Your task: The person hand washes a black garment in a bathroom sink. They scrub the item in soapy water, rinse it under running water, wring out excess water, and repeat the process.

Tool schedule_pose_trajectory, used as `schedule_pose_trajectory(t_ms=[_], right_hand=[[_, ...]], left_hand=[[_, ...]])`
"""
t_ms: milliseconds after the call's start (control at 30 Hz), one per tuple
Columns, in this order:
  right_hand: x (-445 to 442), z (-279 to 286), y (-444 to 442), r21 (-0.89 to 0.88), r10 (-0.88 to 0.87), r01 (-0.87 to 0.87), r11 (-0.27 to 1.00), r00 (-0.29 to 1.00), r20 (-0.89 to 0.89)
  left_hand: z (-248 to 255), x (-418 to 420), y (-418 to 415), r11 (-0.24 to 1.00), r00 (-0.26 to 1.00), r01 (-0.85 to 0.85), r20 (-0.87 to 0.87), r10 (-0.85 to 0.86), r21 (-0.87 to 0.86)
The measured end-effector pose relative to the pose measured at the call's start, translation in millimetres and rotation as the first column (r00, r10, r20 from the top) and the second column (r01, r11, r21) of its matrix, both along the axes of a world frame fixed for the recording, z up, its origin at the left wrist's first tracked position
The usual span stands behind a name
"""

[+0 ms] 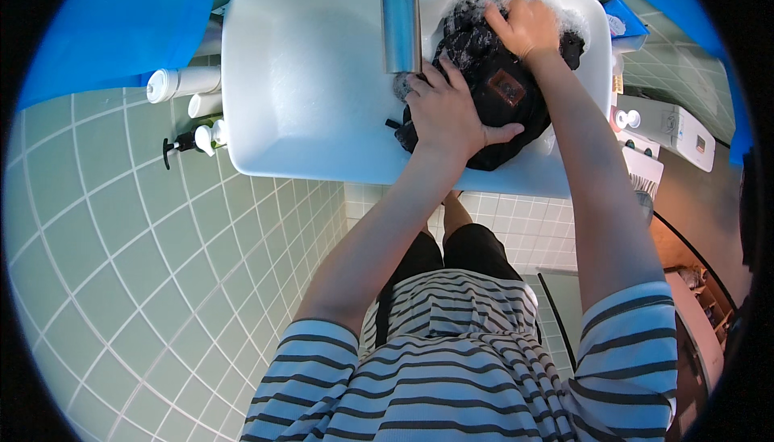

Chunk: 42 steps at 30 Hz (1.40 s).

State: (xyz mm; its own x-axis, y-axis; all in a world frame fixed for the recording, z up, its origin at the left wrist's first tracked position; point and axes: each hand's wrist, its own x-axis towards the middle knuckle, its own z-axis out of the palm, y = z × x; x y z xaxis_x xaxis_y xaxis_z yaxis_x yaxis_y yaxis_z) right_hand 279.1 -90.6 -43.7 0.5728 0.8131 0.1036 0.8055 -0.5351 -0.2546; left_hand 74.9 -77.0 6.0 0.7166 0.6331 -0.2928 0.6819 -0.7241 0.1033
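Note:
A wet black cloth item (490, 94) with a brown patch (507, 88) lies bunched in the right half of the white washbasin (302, 151). Its exact kind cannot be told. My left hand (444, 112) rests on its left side, fingers spread and thumb stretched out to the right. At the upper end, my right hand (527, 26) grips the cloth with bent fingers, whose tips are hidden. White suds (571, 15) gather around that end. The metal faucet spout (399, 18) reaches over the basin, just left of the cloth and close above my left fingertips.
White bottles (184, 83) and pump bottles (202, 139) stand along the basin's left side. On the right are a blue box (626, 24), a pink-and-white pump bottle (626, 118) and a white appliance (671, 130). Green tiled wall (121, 248) runs along the left.

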Motion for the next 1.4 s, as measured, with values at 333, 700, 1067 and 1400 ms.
schedule_pose_trajectory(t_ms=[333,700,1067,1400], right_hand=[[1,-4,0,0.105,0.023,-0.026,0.994,0.999,0.031],[-16,7,-17,0.008,-0.073,0.074,0.997,0.992,-0.099],[-40,9,-41,-0.01,-0.214,0.213,0.977,0.977,-0.004],[-75,26,-73,-0.057,-0.163,0.17,0.984,0.98,0.114]], left_hand=[[-2,3,2,0.994,0.997,-0.046,-0.059,0.04,-0.1],[5,-9,3,0.993,1.0,-0.006,-0.021,0.004,-0.12],[3,-30,-3,0.999,0.983,0.032,0.183,-0.027,-0.028],[-5,-89,19,0.991,0.795,0.103,0.606,-0.032,-0.083]])
